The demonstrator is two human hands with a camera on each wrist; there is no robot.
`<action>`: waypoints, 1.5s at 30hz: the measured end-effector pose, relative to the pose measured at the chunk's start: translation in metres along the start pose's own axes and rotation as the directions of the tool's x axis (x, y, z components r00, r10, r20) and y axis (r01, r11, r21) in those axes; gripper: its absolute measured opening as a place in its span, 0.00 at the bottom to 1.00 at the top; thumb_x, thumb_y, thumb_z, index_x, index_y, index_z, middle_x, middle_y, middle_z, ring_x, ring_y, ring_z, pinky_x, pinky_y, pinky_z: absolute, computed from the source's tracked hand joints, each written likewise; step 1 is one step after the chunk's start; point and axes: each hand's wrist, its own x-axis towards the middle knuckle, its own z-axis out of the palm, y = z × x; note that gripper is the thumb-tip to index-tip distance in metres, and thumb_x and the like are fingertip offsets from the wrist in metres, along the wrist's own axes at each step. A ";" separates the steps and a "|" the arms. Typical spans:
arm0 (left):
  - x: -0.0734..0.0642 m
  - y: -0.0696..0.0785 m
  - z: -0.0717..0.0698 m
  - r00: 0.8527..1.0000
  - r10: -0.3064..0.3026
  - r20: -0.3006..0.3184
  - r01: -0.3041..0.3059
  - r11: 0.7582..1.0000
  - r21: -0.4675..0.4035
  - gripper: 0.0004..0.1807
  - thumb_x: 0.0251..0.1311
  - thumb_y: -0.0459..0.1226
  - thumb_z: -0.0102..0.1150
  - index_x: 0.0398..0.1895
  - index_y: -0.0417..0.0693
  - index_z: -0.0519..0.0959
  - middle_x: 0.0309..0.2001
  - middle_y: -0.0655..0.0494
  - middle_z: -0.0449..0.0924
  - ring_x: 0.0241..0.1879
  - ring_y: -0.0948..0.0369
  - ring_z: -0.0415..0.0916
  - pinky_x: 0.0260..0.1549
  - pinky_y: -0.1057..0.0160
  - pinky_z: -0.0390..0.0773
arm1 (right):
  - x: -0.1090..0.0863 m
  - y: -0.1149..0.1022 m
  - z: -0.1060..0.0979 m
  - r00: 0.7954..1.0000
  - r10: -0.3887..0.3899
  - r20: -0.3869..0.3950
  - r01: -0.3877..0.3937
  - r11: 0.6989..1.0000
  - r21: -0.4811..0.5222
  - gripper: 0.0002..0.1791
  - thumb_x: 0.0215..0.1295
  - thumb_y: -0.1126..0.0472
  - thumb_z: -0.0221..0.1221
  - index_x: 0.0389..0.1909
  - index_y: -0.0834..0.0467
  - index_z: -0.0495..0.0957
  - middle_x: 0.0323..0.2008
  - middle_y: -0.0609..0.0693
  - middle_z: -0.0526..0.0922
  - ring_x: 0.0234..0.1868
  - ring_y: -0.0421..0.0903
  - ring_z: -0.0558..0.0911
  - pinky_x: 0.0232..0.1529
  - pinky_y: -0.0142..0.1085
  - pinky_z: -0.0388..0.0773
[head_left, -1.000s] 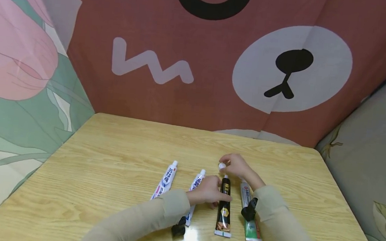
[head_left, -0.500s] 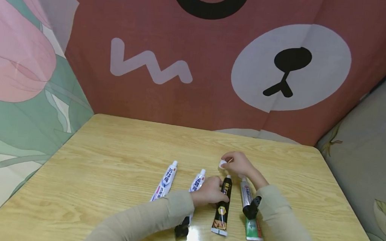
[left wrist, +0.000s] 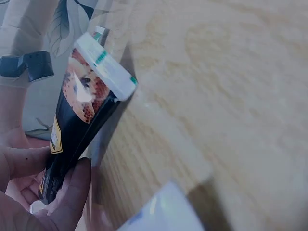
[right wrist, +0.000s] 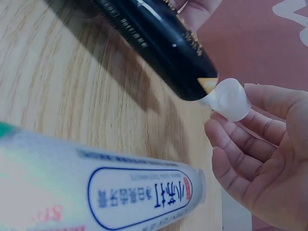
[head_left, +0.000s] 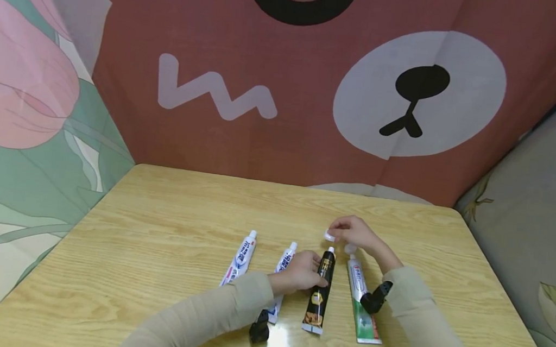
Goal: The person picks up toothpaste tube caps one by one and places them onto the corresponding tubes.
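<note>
My left hand [head_left: 302,271] grips a black toothpaste tube [head_left: 315,307] around its upper half, thumb and fingers on either side. In the left wrist view the flat white crimped end of this tube [left wrist: 79,96] is lifted off the wood. My right hand [head_left: 356,235] pinches a small white screw cap [right wrist: 232,99] between thumb and fingers. That cap is just beyond the black tube's nozzle; in the right wrist view the two overlap, and contact cannot be told. Nearest my right wrist lies a white and green toothpaste tube [head_left: 358,280].
Two white and blue toothpaste tubes, one far left [head_left: 239,260] and one partly under my left forearm [head_left: 285,258], lie on the wooden table [head_left: 182,209]. A small whitish round thing [head_left: 351,249] is at the green tube's top end. Printed cloth [head_left: 260,150] hangs behind.
My left hand has raised the black tube and tilted it, its nozzle leaning right. My right hand has shifted slightly right with the cap, which has turned in its fingers.
</note>
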 end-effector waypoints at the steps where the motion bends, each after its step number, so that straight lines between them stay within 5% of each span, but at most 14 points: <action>1: 0.000 0.001 -0.001 1.000 0.001 -0.007 -0.001 1.000 0.006 0.21 0.37 0.21 0.66 0.37 0.34 0.69 0.24 0.48 0.79 0.24 0.60 0.76 0.20 0.67 0.76 | -0.001 0.000 -0.001 1.000 0.000 0.003 0.000 1.000 0.007 0.11 0.63 0.62 0.55 0.38 0.68 0.77 0.26 0.55 0.79 0.30 0.56 0.77 0.29 0.39 0.73; 13: -0.001 0.001 -0.004 1.000 0.005 -0.030 -0.005 1.000 0.004 0.23 0.40 0.24 0.66 0.42 0.35 0.71 0.22 0.54 0.76 0.21 0.62 0.73 0.19 0.67 0.73 | -0.008 -0.007 -0.001 0.999 -0.002 0.039 0.001 1.000 0.027 0.11 0.63 0.61 0.55 0.37 0.65 0.78 0.27 0.51 0.79 0.31 0.57 0.77 0.32 0.43 0.75; 24: 0.000 0.002 -0.008 0.995 0.077 -0.056 -0.075 0.997 0.026 0.25 0.40 0.25 0.67 0.45 0.34 0.70 0.22 0.55 0.74 0.21 0.63 0.72 0.20 0.69 0.72 | -0.010 -0.006 -0.003 0.998 0.025 0.058 -0.027 0.999 0.038 0.14 0.64 0.60 0.54 0.41 0.68 0.78 0.24 0.51 0.78 0.29 0.55 0.76 0.31 0.43 0.75; 31: -0.003 0.005 -0.007 0.996 0.074 -0.058 -0.073 0.997 0.030 0.25 0.40 0.26 0.67 0.46 0.36 0.70 0.23 0.55 0.74 0.22 0.63 0.72 0.20 0.68 0.73 | -0.010 -0.004 -0.002 0.997 0.034 0.067 -0.038 0.998 0.055 0.15 0.64 0.56 0.55 0.27 0.64 0.77 0.16 0.56 0.71 0.19 0.49 0.69 0.23 0.37 0.68; 42: -0.005 0.005 -0.004 0.996 0.086 -0.029 -0.086 0.996 0.007 0.25 0.44 0.26 0.66 0.48 0.35 0.69 0.25 0.54 0.73 0.21 0.62 0.73 0.16 0.66 0.74 | -0.015 -0.007 0.000 0.998 0.035 -0.043 -0.040 0.993 -0.111 0.26 0.60 0.45 0.56 0.14 0.60 0.67 0.08 0.43 0.61 0.12 0.40 0.61 0.17 0.32 0.60; 45: -0.005 0.003 -0.004 0.994 0.101 -0.040 -0.100 0.995 0.023 0.25 0.43 0.26 0.66 0.48 0.35 0.70 0.25 0.54 0.73 0.21 0.63 0.72 0.16 0.67 0.73 | -0.017 -0.007 -0.004 0.996 0.060 -0.065 -0.067 0.991 -0.117 0.27 0.62 0.42 0.52 0.18 0.62 0.72 0.10 0.45 0.64 0.13 0.42 0.64 0.19 0.35 0.65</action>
